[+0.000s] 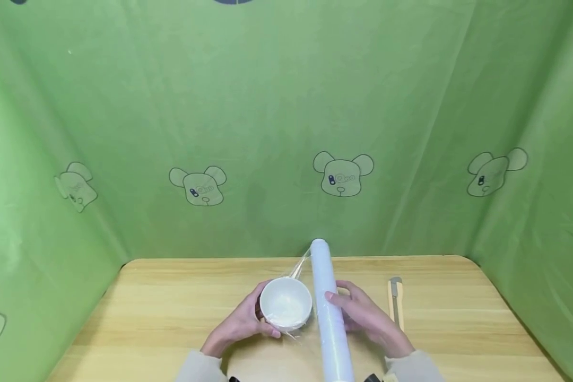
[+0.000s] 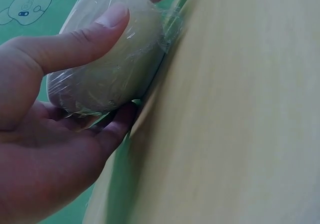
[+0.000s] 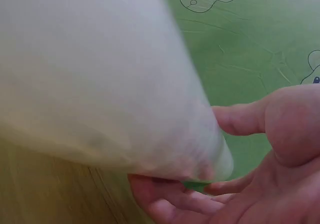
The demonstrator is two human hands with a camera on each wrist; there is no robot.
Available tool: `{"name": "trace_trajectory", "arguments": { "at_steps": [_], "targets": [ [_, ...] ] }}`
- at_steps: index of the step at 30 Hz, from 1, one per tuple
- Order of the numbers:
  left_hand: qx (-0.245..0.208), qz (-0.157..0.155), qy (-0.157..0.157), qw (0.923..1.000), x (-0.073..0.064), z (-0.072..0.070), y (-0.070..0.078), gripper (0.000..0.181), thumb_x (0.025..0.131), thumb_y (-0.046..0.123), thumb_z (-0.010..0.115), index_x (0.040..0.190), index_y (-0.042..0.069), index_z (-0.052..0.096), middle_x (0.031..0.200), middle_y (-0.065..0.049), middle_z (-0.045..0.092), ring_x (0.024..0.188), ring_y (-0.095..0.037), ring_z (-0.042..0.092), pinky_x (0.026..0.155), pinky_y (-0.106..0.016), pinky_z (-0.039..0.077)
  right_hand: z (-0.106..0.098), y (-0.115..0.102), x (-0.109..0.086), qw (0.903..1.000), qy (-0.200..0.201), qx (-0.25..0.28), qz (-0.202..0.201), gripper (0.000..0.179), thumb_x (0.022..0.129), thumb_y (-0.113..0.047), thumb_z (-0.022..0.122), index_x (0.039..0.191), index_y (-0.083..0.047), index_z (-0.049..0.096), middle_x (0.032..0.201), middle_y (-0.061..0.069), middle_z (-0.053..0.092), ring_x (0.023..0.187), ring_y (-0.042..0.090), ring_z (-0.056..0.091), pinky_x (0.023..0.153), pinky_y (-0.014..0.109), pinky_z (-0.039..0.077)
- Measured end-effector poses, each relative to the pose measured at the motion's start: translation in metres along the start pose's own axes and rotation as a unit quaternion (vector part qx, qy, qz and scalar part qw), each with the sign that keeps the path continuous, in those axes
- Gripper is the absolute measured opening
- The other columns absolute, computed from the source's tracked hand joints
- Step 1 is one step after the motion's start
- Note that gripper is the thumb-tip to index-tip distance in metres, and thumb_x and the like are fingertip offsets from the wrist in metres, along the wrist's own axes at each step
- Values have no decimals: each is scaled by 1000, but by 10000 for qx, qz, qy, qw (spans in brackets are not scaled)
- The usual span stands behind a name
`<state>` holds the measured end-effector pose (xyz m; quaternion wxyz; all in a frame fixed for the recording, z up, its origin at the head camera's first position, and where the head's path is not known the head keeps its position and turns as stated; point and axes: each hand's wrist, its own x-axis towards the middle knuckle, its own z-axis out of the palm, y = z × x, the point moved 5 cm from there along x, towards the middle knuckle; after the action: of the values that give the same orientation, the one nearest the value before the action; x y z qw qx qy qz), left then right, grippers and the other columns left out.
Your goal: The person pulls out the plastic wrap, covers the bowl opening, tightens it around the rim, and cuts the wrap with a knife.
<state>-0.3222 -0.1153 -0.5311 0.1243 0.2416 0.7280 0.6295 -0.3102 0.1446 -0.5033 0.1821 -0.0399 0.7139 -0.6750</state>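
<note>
A white bowl (image 1: 285, 302) stands near the middle of the table, with clear plastic wrap (image 2: 125, 43) stretched over and around it. My left hand (image 1: 248, 317) grips the bowl from its left side, thumb across the wrapped wall near the rim and fingers round the far side and underneath. To the right of the bowl is a long roll of plastic wrap (image 1: 328, 318), pointing away from me. My right hand (image 1: 363, 313) holds it from the right, thumb on top and fingers below. A strip of film runs from the roll's far end to the bowl.
A utility knife (image 1: 395, 302) with a pale orange and grey handle lies on the wooden table (image 1: 172, 297), right of my right hand. Green sheeting (image 1: 267, 106) printed with bear heads rises behind the table and along both sides.
</note>
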Motion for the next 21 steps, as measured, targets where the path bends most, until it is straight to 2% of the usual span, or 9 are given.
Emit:
{"name": "trace_trajectory", "arguments": {
  "at_steps": [5,11,21],
  "targets": [
    [85,69,6,9999,-1,-4,-2,111,62,-9,91,155,2,33,149,-20,47,132,-36,50,113,-30,42,2,0,1,9998,-202,43,-53,74,105,-25,57,154,13,16,121,27,60,100,29,66,84,55,60],
    [43,26,-56,10000,-2,-5,-5,112,61,-10,91,155,1,33,148,-21,47,131,-36,51,110,-28,45,0,3,1,9999,-137,21,-26,74,105,-25,57,153,12,17,122,26,58,102,30,64,89,55,58],
    [-29,130,-149,9998,0,-7,-6,110,62,-9,91,155,2,34,149,-21,47,135,-37,49,113,-26,41,-4,6,3,9974,-412,566,185,72,108,-33,49,155,5,13,127,23,51,105,31,61,87,50,58]
  ]
}}
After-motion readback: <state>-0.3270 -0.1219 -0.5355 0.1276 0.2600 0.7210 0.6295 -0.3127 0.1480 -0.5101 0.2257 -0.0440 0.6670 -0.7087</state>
